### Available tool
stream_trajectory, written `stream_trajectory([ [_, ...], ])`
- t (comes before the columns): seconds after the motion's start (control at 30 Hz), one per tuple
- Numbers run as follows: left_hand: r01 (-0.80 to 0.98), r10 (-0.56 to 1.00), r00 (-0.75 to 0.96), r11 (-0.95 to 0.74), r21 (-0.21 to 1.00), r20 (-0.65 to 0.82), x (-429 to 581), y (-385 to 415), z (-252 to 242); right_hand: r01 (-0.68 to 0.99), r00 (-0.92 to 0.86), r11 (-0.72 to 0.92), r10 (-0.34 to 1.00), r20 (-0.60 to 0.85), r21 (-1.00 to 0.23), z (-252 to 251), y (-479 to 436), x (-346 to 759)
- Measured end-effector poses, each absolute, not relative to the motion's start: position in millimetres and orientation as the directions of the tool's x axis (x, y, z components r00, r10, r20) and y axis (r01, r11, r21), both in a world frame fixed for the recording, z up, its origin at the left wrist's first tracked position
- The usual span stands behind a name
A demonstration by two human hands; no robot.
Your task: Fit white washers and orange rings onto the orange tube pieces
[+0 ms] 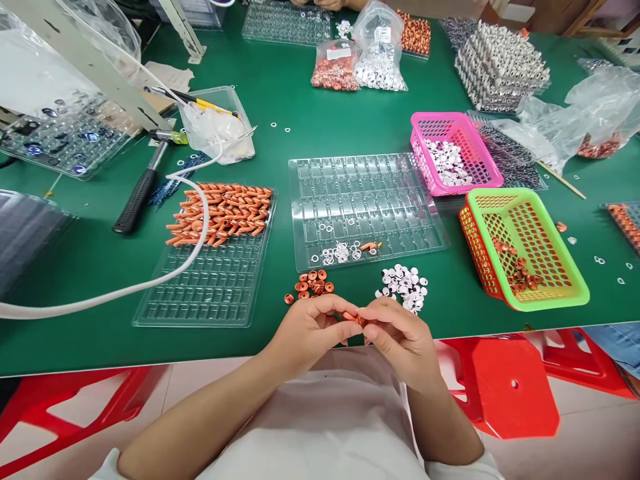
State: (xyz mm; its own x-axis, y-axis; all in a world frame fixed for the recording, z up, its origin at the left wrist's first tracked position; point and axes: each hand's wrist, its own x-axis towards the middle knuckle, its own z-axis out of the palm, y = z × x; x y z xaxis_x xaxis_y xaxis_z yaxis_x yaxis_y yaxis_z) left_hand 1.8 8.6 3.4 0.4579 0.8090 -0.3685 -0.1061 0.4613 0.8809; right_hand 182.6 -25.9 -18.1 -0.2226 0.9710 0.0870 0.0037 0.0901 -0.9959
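My left hand (310, 333) and my right hand (403, 337) meet at the table's front edge, fingertips pinched together. Between them is a small copper-orange part (353, 318); its exact kind is mostly hidden by the fingers. Just beyond my left hand lies a pile of round copper-orange pieces (317, 287) with centre holes. White-and-black discs (403, 285) are heaped beyond my right hand. Farther back, a clear compartment tray (370, 207) carries loose white rings (341, 253) and a small orange piece with a yellow tip (371, 246) along its near side.
On the left, another tray (195, 313) holds rows of copper-orange parts (225, 210), with a white cable (200, 250) crossing over it. A hammer (143, 187) lies beyond. To the right stand a pink basket (457, 120) of white discs and a green basket (575, 287) with copper pieces.
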Motion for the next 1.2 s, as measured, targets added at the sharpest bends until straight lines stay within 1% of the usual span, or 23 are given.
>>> stream_trajectory([
  [0.07,-0.124,0.766,0.476,0.544,0.830,-0.431,1,10,5,0.090,-0.267,0.155,0.955,0.126,-0.984,-17,-25,187],
  [0.13,-0.157,0.741,0.491,0.592,0.791,-0.457,1,12,5,0.169,-0.290,0.235,0.940,0.179,-0.957,-16,-25,190],
  [0.23,-0.205,0.730,0.493,0.627,0.752,-0.474,0,14,2,0.253,-0.307,0.341,0.916,0.259,-0.905,-15,-24,192],
  [0.33,-0.237,0.739,0.488,0.624,0.745,-0.464,0,14,0,0.292,-0.315,0.400,0.898,0.307,-0.869,-17,-23,192],
  [0.47,-0.254,0.760,0.486,0.595,0.762,-0.431,0,12,0,0.278,-0.302,0.404,0.898,0.320,-0.871,-20,-24,188],
  [0.63,-0.239,0.776,0.518,0.535,0.810,-0.360,-1,8,0,0.188,-0.243,0.334,0.927,0.286,-0.924,-22,-27,185],
  [0.7,-0.174,0.804,0.513,0.439,0.881,-0.300,-2,6,-2,0.152,-0.220,0.298,0.940,0.261,-0.943,-24,-28,184],
  [0.73,-0.122,0.835,0.497,0.336,0.934,-0.236,-2,6,-3,0.139,-0.213,0.282,0.945,0.249,-0.949,-24,-29,184],
  [0.77,-0.055,0.871,0.472,0.186,0.981,-0.139,-3,5,-4,0.129,-0.206,0.268,0.949,0.238,-0.955,-25,-29,184],
  [0.8,0.023,0.896,0.444,0.005,1.000,-0.015,-4,4,-5,0.121,-0.197,0.252,0.954,0.226,-0.960,-26,-30,184],
  [0.83,0.104,0.899,0.421,-0.179,0.978,0.119,-5,4,-6,0.114,-0.184,0.236,0.960,0.213,-0.965,-27,-30,183],
  [0.87,0.178,0.881,0.405,-0.338,0.924,0.244,-6,4,-7,0.104,-0.169,0.216,0.966,0.197,-0.971,-28,-31,182],
  [0.9,0.236,0.852,0.397,-0.454,0.859,0.341,-6,4,-7,0.090,-0.152,0.197,0.971,0.182,-0.976,-29,-31,181],
  [0.93,0.272,0.824,0.394,-0.527,0.805,0.407,-6,4,-8,0.072,-0.132,0.179,0.977,0.168,-0.981,-29,-32,180],
  [0.97,0.288,0.804,0.393,-0.568,0.771,0.446,-6,4,-9,0.049,-0.109,0.160,0.982,0.154,-0.986,-30,-33,178],
  [1.03,0.267,0.776,0.399,-0.608,0.748,0.488,-4,4,-10,-0.004,-0.064,0.132,0.989,0.132,-0.991,-32,-34,175],
  [1.13,0.207,0.772,0.382,-0.607,0.767,0.508,-2,3,-12,-0.046,-0.033,0.127,0.991,0.129,-0.991,-33,-36,173],
  [1.2,0.183,0.788,0.369,-0.582,0.793,0.493,-1,2,-13,-0.036,-0.064,0.154,0.986,0.156,-0.987,-33,-37,174],
])
